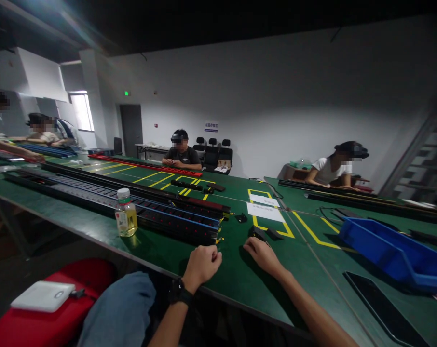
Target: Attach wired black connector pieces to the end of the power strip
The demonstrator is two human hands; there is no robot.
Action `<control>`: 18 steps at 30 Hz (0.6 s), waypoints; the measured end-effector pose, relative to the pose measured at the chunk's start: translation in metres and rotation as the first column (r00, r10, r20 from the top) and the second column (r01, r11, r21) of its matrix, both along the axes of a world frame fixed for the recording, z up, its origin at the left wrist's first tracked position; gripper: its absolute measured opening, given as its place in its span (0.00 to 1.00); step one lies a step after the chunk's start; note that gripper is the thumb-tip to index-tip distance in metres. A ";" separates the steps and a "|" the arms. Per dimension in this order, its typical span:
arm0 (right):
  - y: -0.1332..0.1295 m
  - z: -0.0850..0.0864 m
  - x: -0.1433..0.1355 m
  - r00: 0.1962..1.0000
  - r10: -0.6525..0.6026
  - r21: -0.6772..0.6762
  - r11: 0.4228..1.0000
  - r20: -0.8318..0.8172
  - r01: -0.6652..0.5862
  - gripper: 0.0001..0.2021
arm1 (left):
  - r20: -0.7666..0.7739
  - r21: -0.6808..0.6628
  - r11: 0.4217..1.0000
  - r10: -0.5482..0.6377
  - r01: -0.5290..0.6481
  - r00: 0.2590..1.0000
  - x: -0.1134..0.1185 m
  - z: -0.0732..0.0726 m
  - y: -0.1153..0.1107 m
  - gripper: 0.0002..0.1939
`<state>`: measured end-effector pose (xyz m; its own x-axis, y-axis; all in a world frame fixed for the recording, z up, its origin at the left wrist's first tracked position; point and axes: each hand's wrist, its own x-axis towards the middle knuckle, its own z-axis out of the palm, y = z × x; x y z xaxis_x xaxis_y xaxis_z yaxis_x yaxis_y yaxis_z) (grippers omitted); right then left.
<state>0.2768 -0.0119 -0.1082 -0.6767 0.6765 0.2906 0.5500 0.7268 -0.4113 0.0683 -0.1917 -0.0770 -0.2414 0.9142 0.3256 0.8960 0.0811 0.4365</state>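
My left hand (203, 264), with a black watch (178, 292) on its wrist, is closed in a loose fist at the table's near edge. Anything inside it is hidden. Just beyond it ends a long black tray-like rail (189, 226) with blue strips, red dots and yellow tabs. My right hand (264, 253) has its fingers curled downward over the green table. Right behind those fingers are a small black part (256, 233) and a flat black piece (274, 234); I cannot tell whether the hand touches them. Another small black part (240, 218) lies farther back.
A bottle of yellow liquid (126, 214) stands left, before the rail. White paper sheets (265, 211) lie inside yellow tape. On the right are a blue bin (395, 250) and a phone (383, 308). Several people sit around the table, one opposite (184, 153) behind a red rail (157, 165).
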 end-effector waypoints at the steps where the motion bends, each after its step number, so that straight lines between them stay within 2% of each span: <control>1: -0.001 -0.002 -0.004 0.998 0.009 -0.015 1.000 -0.056 -0.010 0.14 | 0.001 0.009 1.000 0.011 -0.011 1.000 0.002 0.002 0.003 0.16; 5: -0.008 -0.005 -0.028 0.941 0.020 -0.152 0.985 -0.339 -0.076 0.20 | 0.019 0.093 0.994 0.047 -0.048 0.999 0.016 0.006 0.019 0.15; 8: -0.017 -0.003 -0.049 0.885 -0.045 -0.388 0.908 -0.464 -0.158 0.27 | 0.070 0.125 0.990 0.063 -0.072 0.996 0.030 0.004 0.027 0.15; 10: -0.023 -0.001 -0.060 0.862 -0.071 -0.477 0.854 -0.501 -0.207 0.29 | 0.090 0.129 0.989 0.058 -0.069 0.994 0.037 0.001 0.028 0.13; 14: -0.030 0.002 -0.065 0.863 0.001 -0.511 0.806 -0.506 -0.301 0.29 | 0.089 0.119 0.989 0.074 -0.085 0.993 0.040 -0.001 0.026 0.09; 18: -0.032 0.005 -0.056 0.858 0.014 -0.526 0.785 -0.513 -0.327 0.28 | 0.091 0.112 0.985 0.119 -0.129 0.989 0.040 -0.001 0.025 0.09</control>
